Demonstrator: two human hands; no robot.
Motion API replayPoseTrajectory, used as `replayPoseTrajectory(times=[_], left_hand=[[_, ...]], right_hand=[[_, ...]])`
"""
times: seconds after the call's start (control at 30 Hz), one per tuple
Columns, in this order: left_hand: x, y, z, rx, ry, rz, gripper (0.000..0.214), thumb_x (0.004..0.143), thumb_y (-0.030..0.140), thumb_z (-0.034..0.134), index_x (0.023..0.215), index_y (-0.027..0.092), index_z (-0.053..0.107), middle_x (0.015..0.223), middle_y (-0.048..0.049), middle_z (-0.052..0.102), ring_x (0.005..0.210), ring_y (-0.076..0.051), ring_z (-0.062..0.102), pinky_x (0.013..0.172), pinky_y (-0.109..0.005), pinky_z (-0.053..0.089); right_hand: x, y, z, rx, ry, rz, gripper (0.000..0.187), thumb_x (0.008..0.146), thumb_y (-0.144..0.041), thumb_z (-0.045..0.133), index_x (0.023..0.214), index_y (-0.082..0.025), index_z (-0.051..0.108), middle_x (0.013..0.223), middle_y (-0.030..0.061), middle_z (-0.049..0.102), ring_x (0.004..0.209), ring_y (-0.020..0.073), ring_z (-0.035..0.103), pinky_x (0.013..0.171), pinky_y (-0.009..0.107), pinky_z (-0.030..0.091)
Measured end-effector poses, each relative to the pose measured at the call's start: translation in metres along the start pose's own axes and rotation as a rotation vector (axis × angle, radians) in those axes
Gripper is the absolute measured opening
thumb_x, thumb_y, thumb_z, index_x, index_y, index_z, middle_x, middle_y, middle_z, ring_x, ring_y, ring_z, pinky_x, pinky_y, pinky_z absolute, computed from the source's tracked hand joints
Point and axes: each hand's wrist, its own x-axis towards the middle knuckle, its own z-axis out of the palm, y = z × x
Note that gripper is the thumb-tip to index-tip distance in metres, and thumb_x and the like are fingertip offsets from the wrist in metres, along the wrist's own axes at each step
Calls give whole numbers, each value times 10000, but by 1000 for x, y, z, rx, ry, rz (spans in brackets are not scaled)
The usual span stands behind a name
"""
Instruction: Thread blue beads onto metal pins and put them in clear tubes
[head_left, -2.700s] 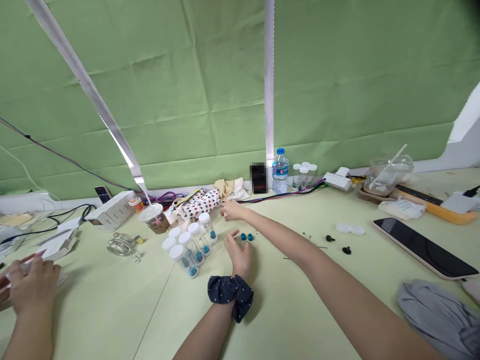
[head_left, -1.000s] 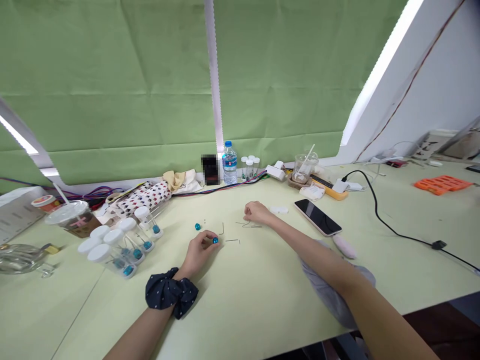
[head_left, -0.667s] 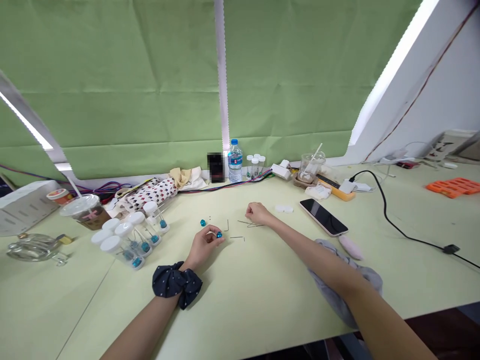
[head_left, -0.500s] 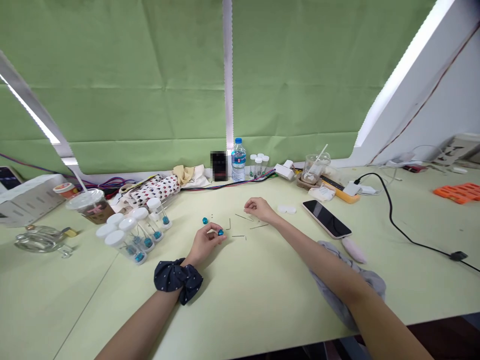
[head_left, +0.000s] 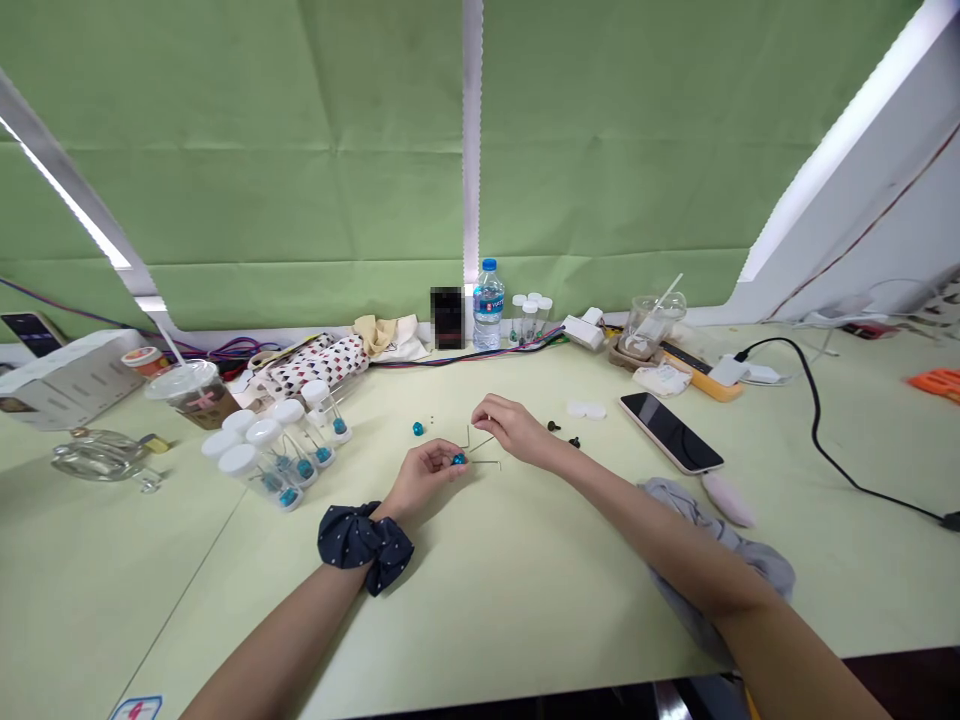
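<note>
At the left edge of the frame, a white box [head_left: 75,380] lies on the desk [head_left: 525,610], with a glass piece [head_left: 101,455] below it. A lidded cup [head_left: 196,402] with a straw stands to the right of the box. Next comes a cluster of white-capped vials [head_left: 267,470], blue pieces inside, with a patterned cloth [head_left: 322,365] above them. One loose ball [head_left: 418,428], blue, lies left of centre.

Near the centre, the left hand [head_left: 421,480] has its fingers clamped on a second ball [head_left: 459,459], also blue. Two hex keys [head_left: 486,462] lie just by it. Right of these, the right hand [head_left: 516,432] has its fingers together on a thin rod [head_left: 482,443], slanting down towards that ball; I cannot tell whether its tip touches. A water bottle [head_left: 489,315] stands above, by the wall.

Further right are two black parts [head_left: 574,442], white caps [head_left: 586,410], a phone [head_left: 671,432] lying flat, and a grey cloth [head_left: 761,565] under the right forearm.
</note>
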Motion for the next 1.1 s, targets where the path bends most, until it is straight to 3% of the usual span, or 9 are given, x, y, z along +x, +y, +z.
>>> replayPoseTrajectory(times=[0.23,0.37,0.5,0.73,1.1], left_hand=[[-1,2,1,61,-24,-15,281,671,322,711,865,144,615,672,-14,603,511,-78,455,498,-220,362],[-1,4,3,113,-28,-11,271,683,327,699,864,142,616,499,65,425,446,-57,319,443,-204,259],[-2,6,4,163,-35,-22,273,684,349,690,843,143,607,455,96,313,432,-54,254,442,-207,215],[-4,6,6,273,-49,-48,275,662,372,687,786,144,596,432,98,316,418,-50,239,439,-210,192],[-5,4,6,235,-78,-62,283,670,376,691,776,150,557,430,102,328,417,-46,238,445,-204,188]], right_hand=[[-4,-1,10,-118,-39,-43,139,903,-147,381,873,-167,516,861,40,504,759,123,503,693,238,408],[-5,-1,13,-192,-83,-25,139,912,-154,372,879,-167,507,870,36,497,734,110,500,652,219,396],[-7,-6,14,-363,-153,-26,131,908,-139,368,896,-162,496,899,40,486,660,99,475,568,207,359],[-10,-22,14,-661,-324,-109,167,852,-65,389,977,-142,469,956,68,465,630,108,474,494,223,320],[-12,-27,18,-765,-334,-176,161,825,-48,387,940,-137,456,916,64,450,619,109,471,455,227,304]])
